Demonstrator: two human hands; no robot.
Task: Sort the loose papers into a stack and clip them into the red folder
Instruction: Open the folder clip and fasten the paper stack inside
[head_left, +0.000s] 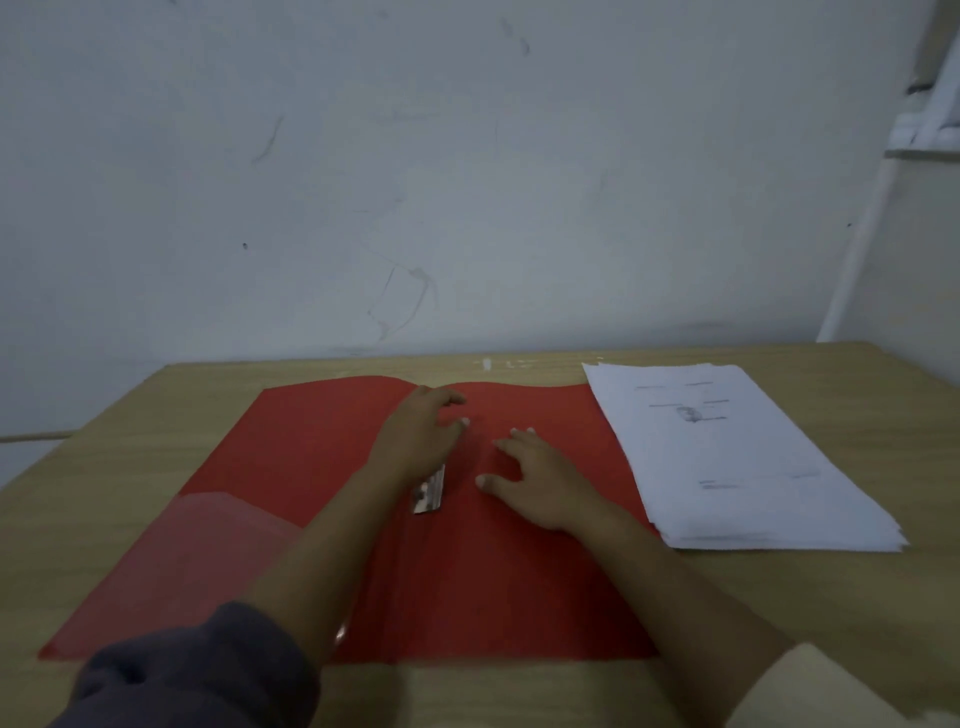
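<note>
The red folder lies spread open under both hands on the wooden table. Its metal clip shows just beneath the left wrist. The left hand rests on the folder's middle with loosely extended fingers and grips nothing. The right hand is beside it, fingers spread flat on the red, also holding nothing. The stack of papers sits just right of the right hand, its edge overlapping the folder.

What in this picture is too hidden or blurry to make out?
- Head view: silver metal clip in the open red plastic folder, far end under the left hand.
- Head view: print on the white paper stack, blurred, unreadable.
- Head view: folder's near edge, behind the grey sleeve.
</note>
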